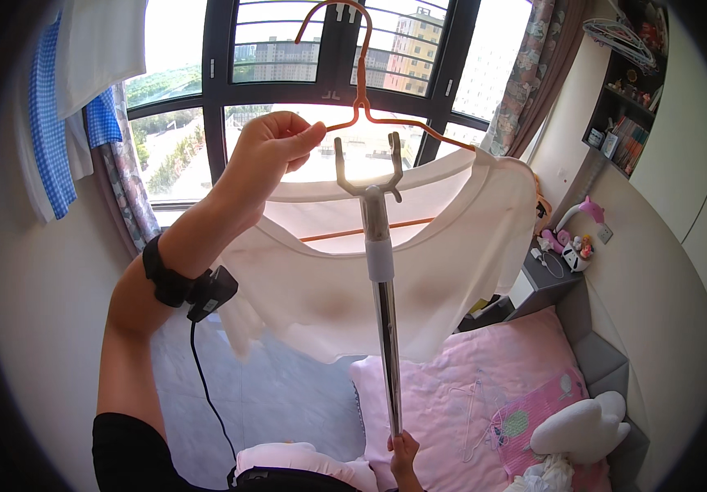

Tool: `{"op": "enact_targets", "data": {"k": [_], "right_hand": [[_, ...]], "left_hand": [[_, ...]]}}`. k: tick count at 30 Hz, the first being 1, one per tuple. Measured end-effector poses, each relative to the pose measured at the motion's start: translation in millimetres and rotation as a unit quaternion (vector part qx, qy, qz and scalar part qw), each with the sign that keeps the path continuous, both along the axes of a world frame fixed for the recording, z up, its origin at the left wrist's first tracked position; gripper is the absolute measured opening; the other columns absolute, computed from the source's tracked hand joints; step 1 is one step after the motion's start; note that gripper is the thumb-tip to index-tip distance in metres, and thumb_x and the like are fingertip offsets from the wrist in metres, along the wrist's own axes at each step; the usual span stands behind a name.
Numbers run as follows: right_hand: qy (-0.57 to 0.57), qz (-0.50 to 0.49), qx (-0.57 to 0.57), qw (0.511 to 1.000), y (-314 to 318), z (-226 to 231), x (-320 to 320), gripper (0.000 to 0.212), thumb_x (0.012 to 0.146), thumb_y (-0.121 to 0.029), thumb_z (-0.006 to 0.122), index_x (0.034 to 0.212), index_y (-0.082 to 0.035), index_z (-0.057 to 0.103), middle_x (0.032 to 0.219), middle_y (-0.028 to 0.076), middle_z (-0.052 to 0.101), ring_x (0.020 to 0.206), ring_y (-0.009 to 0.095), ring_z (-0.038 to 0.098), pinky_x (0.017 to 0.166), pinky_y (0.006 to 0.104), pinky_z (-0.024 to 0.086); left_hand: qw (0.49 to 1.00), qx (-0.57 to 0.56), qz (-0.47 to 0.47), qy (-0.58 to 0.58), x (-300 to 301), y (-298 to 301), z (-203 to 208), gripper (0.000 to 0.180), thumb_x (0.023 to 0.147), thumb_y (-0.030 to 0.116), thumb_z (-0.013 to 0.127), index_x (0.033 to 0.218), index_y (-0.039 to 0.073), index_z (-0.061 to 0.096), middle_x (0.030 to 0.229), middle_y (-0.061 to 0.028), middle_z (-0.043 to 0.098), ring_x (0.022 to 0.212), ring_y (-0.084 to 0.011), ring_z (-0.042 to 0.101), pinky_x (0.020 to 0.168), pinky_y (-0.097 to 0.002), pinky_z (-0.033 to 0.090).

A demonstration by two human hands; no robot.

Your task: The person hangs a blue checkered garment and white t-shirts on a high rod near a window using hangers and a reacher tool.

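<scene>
My left hand [275, 148], raised in front of the window, is closed on the left arm of an orange clothes hanger [403, 123]. A white top [345, 303] with a wide neckline hangs on it, and the hanger's hook points up. Lower down, my right hand [403, 453] grips the shaft of a metal clothes pole [385, 328]. The pole stands nearly upright in front of the top. Its grey forked head [372, 172] is just below the hanger's neck; whether they touch I cannot tell.
Ahead is a dark-framed window [280, 90] with curtains. Clothes [54, 123] hang at upper left. A pink bed [452, 394] with a white plush toy [581, 426] and loose hangers [470, 418] lies at lower right. Beside it stands a nightstand [546, 275]; shelves [628, 123] are above.
</scene>
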State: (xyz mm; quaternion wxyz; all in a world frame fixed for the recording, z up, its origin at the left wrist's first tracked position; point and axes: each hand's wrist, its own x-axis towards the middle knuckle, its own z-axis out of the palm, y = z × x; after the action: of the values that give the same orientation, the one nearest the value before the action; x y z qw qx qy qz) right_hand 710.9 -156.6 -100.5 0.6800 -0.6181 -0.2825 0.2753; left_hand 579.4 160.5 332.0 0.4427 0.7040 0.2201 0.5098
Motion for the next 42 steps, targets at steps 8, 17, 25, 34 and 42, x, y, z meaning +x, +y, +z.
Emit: {"op": "enact_targets", "data": {"k": [8,17,25,34,42], "right_hand": [[0.001,0.029,0.054,0.998,81,15,-51,0.032,0.082,-0.021,0.050,0.057,-0.003,0.043,0.052,0.001,0.043,0.048,0.007,0.037,0.044,0.0222,0.028],[-0.018,0.069,0.069,0.995,198,48,-86,0.041,0.085,-0.035,0.043,0.059,-0.003,0.047,0.053,0.002,0.043,0.049,0.010,0.038,0.046,0.0232,0.028],[0.078,0.088,0.199,0.973,330,99,-129,0.026,0.082,-0.019,0.044,0.065,0.000,0.048,0.061,0.004,0.052,0.060,0.011,0.053,0.056,0.0238,0.042],[0.115,0.487,0.142,0.854,423,81,-116,0.028,0.080,-0.027,0.060,0.091,-0.003,0.051,0.085,0.005,0.054,0.082,0.014,0.050,0.072,0.0266,0.041],[0.189,0.556,0.067,0.807,482,-14,-118,0.020,0.074,-0.018,0.068,0.084,-0.006,0.056,0.075,0.002,0.054,0.068,0.011,0.051,0.060,0.0247,0.043]], "left_hand": [[0.999,0.015,0.041,0.013,-60,39,13,0.025,0.080,0.030,0.060,0.066,0.011,0.052,0.048,0.0055,0.042,0.044,-0.0035,0.029,0.053,-0.0206,0.025],[0.886,0.428,0.168,0.062,-104,38,-62,0.029,0.070,0.008,0.061,0.095,0.001,0.051,0.092,-0.0156,0.050,0.087,-0.0284,0.047,0.075,-0.0351,0.038],[0.993,-0.095,-0.013,0.071,-69,48,-179,0.029,0.083,0.006,0.050,0.105,-0.001,0.033,0.082,-0.0106,0.049,0.073,-0.0230,0.052,0.070,-0.0306,0.043],[0.996,0.015,-0.087,-0.013,-87,158,-93,0.045,0.080,-0.007,0.041,0.122,0.001,0.028,0.079,-0.0063,0.047,0.069,-0.0136,0.047,0.067,-0.0264,0.042],[0.984,0.110,-0.105,-0.090,-84,221,-56,0.047,0.090,0.019,0.040,0.127,-0.003,0.022,0.081,-0.0091,0.051,0.063,-0.0117,0.045,0.061,-0.0248,0.041]]}}
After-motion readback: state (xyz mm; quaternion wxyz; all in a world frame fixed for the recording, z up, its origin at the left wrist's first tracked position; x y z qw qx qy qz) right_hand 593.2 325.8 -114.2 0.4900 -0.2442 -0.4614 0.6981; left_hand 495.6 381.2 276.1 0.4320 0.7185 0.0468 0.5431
